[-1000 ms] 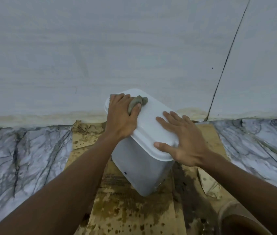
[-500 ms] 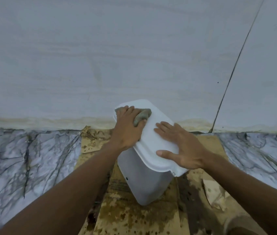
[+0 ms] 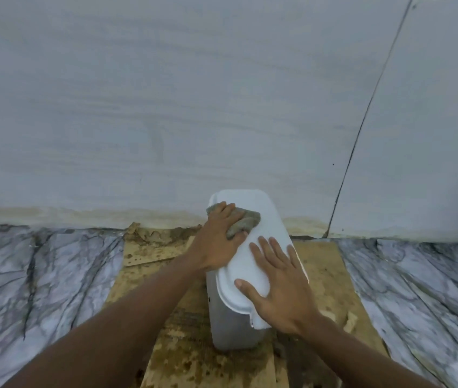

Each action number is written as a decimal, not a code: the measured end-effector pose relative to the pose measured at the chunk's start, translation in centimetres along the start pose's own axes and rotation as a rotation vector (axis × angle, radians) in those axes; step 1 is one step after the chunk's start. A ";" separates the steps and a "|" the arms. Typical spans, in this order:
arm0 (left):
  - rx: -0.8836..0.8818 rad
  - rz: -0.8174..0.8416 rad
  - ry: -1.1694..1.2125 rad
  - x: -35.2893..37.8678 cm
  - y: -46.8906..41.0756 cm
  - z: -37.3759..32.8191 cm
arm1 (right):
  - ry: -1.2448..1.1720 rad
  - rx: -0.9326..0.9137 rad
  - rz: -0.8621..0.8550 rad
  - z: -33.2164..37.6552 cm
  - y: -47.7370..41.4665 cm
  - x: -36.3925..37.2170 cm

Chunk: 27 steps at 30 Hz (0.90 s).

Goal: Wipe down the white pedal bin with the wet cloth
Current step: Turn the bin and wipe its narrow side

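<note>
While right hand (image 3: pixel 279 278) steadies bin (image 3: pixel 267 228), cloth (image 3: pixel 243 221) lies under left hand (image 3: pixel 218 242).

One white plastic pedal bin with a rounded rectangular lid (image 3: pixel 267 236), one crumpled grey-green wet cloth (image 3: pixel 243 221), two bare hands, left (image 3: pixel 218 245) and right (image 3: pixel 281 287), and one stained brown sheet of cardboard (image 3: pixel 188 357) on the grey-veined marble floor (image 3: pixel 40 275).

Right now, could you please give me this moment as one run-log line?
step: wiping lid | left hand: pressing grey cloth on pedal bin lid | right hand: flat on lid, steadying | bin: on stained cardboard
</note>
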<state>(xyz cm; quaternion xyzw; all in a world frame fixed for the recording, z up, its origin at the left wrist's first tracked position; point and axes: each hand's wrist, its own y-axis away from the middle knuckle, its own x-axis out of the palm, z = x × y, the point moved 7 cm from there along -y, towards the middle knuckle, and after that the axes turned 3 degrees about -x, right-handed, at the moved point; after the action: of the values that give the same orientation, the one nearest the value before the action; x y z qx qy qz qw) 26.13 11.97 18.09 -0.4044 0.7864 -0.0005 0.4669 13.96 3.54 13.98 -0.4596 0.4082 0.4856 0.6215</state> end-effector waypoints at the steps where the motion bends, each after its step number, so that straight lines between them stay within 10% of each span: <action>1: 0.016 0.005 0.004 0.1 0.1 -0.6 | 0.003 0.026 -0.002 -0.1 -0.2 0.1; 6: 0.012 0.058 0.046 1.5 0.0 -0.9 | -0.145 0.083 -0.058 -1.2 -2.5 -0.1; 16: -0.034 -0.017 0.160 2.1 -1.3 0.4 | 0.075 -0.464 -0.183 -3.8 -1.2 0.7; 27: -0.403 -0.476 0.676 0.5 -4.0 8.8 | -0.258 -0.082 -0.334 -4.2 -15.2 -4.6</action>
<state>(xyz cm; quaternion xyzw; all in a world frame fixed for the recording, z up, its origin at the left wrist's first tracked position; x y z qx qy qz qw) 35.01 12.26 14.22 -0.6336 0.7643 -0.0869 0.0832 27.65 -3.19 20.02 -0.4799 0.2233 0.4469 0.7212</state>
